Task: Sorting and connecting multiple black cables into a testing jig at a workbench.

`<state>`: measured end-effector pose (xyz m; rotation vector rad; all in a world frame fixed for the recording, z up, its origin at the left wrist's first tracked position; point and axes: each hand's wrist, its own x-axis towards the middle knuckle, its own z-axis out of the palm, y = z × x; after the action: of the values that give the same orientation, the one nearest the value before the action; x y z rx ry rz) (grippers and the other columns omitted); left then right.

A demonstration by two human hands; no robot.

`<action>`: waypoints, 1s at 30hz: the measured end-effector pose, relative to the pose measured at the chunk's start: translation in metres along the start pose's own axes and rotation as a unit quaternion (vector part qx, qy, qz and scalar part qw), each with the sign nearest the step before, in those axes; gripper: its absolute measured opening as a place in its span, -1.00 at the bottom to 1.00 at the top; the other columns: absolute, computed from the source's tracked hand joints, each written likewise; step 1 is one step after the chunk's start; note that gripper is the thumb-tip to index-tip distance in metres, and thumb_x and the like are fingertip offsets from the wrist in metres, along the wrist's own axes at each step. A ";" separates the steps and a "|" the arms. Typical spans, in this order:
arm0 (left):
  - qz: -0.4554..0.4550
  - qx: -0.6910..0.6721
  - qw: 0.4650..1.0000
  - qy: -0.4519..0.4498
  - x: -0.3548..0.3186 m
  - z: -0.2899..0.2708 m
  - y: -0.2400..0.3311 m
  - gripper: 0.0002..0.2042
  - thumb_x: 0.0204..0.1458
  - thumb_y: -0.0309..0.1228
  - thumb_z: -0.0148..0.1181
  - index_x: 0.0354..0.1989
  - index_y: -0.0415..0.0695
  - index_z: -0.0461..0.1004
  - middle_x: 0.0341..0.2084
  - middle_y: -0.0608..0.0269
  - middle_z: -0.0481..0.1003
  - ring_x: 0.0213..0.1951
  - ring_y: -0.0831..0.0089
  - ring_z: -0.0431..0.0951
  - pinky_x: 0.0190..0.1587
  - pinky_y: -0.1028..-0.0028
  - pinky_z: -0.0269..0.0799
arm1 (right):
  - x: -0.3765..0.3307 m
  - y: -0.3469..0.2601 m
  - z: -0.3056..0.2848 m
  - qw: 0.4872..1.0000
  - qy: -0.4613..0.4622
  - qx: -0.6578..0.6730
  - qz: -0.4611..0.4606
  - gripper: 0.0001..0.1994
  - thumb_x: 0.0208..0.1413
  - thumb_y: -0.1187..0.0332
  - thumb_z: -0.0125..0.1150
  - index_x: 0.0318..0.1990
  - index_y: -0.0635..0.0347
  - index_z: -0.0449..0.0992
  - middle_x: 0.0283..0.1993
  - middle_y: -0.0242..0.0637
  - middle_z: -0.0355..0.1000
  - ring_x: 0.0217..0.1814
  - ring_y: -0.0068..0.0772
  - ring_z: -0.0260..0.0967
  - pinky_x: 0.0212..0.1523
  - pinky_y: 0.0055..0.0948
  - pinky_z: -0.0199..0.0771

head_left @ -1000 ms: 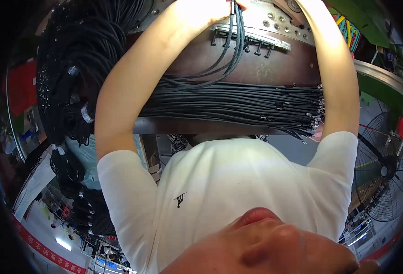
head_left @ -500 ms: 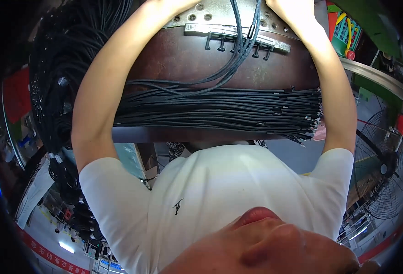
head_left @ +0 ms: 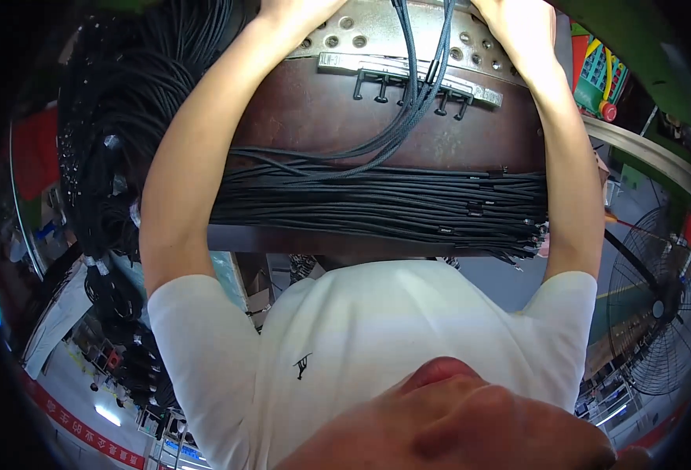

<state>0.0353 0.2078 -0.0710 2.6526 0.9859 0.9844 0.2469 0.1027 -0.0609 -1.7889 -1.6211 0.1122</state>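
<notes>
Both arms have stretched further toward the top of the frame since the earlier views, and the grey perforated metal plate (head_left: 377, 27) with its row of black pegs (head_left: 408, 82) now shows larger and more fully. At the top centre-left, the left hand (head_left: 294, 8) rests against the left end of the plate; it is cut off by the frame edge, so how far its fingers are open cannot be told, nor whether they hold anything. Toward the upper right, the right hand (head_left: 518, 23) lies on the right end of the plate, palm down; its fingers run out of view at the top, so their grip cannot be told either. Between the two hands a few black cables (head_left: 420, 70) come down from the top edge, pass between the pegs and curve left over the brown worktop (head_left: 314, 117). Below them, across the middle of the frame, a thick flat bundle of black cables (head_left: 392, 207) lies on the worktop, its ends near the right forearm. More coiled black cables (head_left: 118, 117) hang at the upper left. A floor fan (head_left: 655, 313) stands at the right edge.
</notes>
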 end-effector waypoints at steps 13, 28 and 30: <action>-0.151 -0.053 0.944 -0.289 -0.032 -0.098 0.041 -0.67 0.15 -0.29 0.04 -0.02 -0.27 0.42 -0.13 0.01 0.47 -0.16 0.24 0.53 -0.11 0.32 0.45 | -0.164 -0.018 -0.122 0.993 0.065 0.086 -0.052 -0.77 0.20 0.54 0.03 0.00 0.39 0.43 0.05 -0.02 0.43 0.14 -0.13 0.38 0.13 -0.29 0.39; -0.272 -0.010 0.900 -0.340 -0.372 -0.113 0.045 -0.72 0.06 -0.35 0.05 -0.09 -0.18 0.52 -0.09 -0.05 0.49 -0.05 0.02 0.47 0.02 0.17 0.37 | -0.458 0.060 -0.052 0.943 -0.209 -0.256 0.043 -0.65 0.10 0.47 0.18 0.07 0.27 0.42 0.12 -0.11 0.37 0.17 -0.10 0.24 0.27 -0.24 0.15; -0.243 0.026 0.902 -0.355 -0.367 -0.115 0.046 -0.68 0.08 -0.34 0.04 -0.03 -0.18 0.48 -0.04 -0.08 0.46 -0.01 -0.02 0.44 0.06 0.14 0.33 | -0.459 0.064 -0.049 0.894 -0.246 -0.374 -0.008 -0.67 0.07 0.53 0.15 0.03 0.29 0.45 0.09 -0.04 0.39 0.16 -0.03 0.27 0.24 -0.20 0.18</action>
<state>-0.2216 -0.0676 -0.1609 2.2862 1.3512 -0.1205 0.2286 -0.3284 -0.2357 -2.4659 -2.2427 -0.0946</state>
